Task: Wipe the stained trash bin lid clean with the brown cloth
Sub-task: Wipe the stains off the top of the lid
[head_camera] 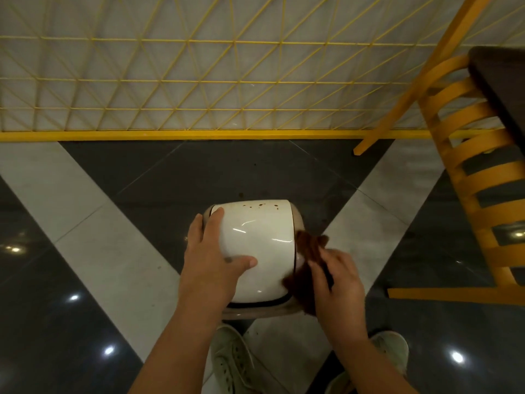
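Note:
A glossy white swing lid tops a beige trash bin on the floor below me. Brown stain spots dot the lid's far edge. My left hand grips the lid's left side, thumb lying across its top. Against the lid's right edge my right hand presses a crumpled brown cloth. Part of the cloth is hidden under my fingers.
A yellow wooden chair stands at the right, under a dark tabletop. A yellow wire fence with a yellow base bar runs across behind the bin. My light shoes stand just below the bin on the tiled floor.

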The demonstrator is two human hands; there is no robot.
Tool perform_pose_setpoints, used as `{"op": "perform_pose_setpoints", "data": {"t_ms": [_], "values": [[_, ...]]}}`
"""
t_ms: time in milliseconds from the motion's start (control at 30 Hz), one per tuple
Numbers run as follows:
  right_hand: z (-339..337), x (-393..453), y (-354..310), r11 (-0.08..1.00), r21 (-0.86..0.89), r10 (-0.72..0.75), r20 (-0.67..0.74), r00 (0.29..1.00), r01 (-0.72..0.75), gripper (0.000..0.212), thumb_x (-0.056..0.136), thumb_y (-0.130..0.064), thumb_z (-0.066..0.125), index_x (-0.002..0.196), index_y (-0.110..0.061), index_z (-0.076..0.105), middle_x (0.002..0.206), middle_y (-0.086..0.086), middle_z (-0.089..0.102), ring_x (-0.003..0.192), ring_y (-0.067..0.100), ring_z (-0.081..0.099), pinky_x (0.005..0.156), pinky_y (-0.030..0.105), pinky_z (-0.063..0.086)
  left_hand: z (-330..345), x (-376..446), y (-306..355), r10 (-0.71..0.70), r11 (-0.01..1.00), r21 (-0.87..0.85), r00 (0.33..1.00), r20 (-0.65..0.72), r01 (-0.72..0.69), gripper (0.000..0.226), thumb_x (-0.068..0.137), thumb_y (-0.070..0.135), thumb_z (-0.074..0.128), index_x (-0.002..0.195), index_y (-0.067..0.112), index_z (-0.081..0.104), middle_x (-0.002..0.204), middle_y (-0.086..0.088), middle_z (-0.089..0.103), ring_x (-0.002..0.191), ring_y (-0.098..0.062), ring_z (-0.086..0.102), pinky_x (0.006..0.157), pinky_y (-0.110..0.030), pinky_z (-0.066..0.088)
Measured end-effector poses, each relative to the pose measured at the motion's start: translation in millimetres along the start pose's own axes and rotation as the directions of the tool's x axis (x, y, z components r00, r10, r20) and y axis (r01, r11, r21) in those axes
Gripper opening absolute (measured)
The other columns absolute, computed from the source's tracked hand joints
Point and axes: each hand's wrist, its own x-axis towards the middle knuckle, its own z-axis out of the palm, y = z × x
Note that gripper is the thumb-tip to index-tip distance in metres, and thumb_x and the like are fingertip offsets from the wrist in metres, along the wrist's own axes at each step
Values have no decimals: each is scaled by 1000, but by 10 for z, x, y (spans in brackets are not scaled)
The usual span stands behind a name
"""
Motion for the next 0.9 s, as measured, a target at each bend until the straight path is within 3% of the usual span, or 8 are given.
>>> {"op": "perform_pose_setpoints", "data": {"t_ms": [167, 267, 400, 500, 633, 733, 900], "values": [[-71, 93, -46, 971, -51, -234, 31, 972, 235, 34, 93, -28, 49, 125, -23, 60, 123, -4, 56, 113, 10, 51, 99, 20, 41, -23, 47, -25, 32, 999, 11, 999, 30, -32, 103, 71, 33, 81, 148, 44, 14, 160, 14, 0, 144, -23, 20, 107, -49, 37], [-92, 543, -275, 981, -68, -177, 71, 982, 181, 33, 94, -26, 51, 127, -28, 59, 122, -11, 53, 111, 4, 47, 93, 7, 31, -51, 109, -32, 64, 996, 53, 996, 65, -67, 105, 73, 37, 79, 149, 46, 7, 161, 15, -8, 147, -22, 11, 114, -50, 28], [-134, 868, -349, 994, -74, -64, 189, 980, 79, 32, 95, -28, 53, 127, -31, 58, 114, -13, 53, 100, 5, 51, 83, 12, 37, -86, 179, 23, 54, 961, 267, 995, 80, -74, 112, 76, 49, 73, 150, 42, -11, 162, 6, -16, 149, -27, -6, 118, -54, 3], [-204, 795, -279, 997, -52, -37, 222, 974, 49, 31, 94, -29, 54, 124, -32, 59, 111, -14, 54, 96, 3, 53, 83, 14, 42, -142, 127, 58, 13, 969, 248, 1000, 5, -14, 125, 67, 48, 80, 150, 40, -13, 162, 3, -11, 149, -29, -1, 117, -54, 12], [-240, 652, -191, 998, -31, -44, 231, 972, 52, 28, 93, -26, 56, 119, -35, 61, 108, -16, 54, 93, 0, 53, 79, 8, 40, -204, 13, 148, -33, 962, 264, 992, -121, 64, 107, 64, 43, 85, 149, 28, 20, 152, -8, 22, 137, -32, 31, 107, -51, 34], [-273, 498, -140, 998, 7, -67, 205, 977, 67, 28, 92, -22, 58, 117, -32, 63, 107, -16, 57, 95, -2, 54, 81, 6, 40, -173, -11, 214, -39, 973, 227, 999, -23, 43, 96, 67, 41, 83, 146, 32, 27, 145, -4, 32, 129, -30, 40, 102, -51, 41], [-274, 146, -28, 996, 34, -86, 122, 989, 82, 31, 90, -19, 60, 119, -28, 63, 109, -17, 56, 101, -3, 54, 88, 13, 44, -116, -32, 274, 13, 984, 174, 997, 76, -26, 120, 49, 53, 87, 145, 47, 15, 151, 4, 24, 137, -26, 31, 104, -53, 39]]}}
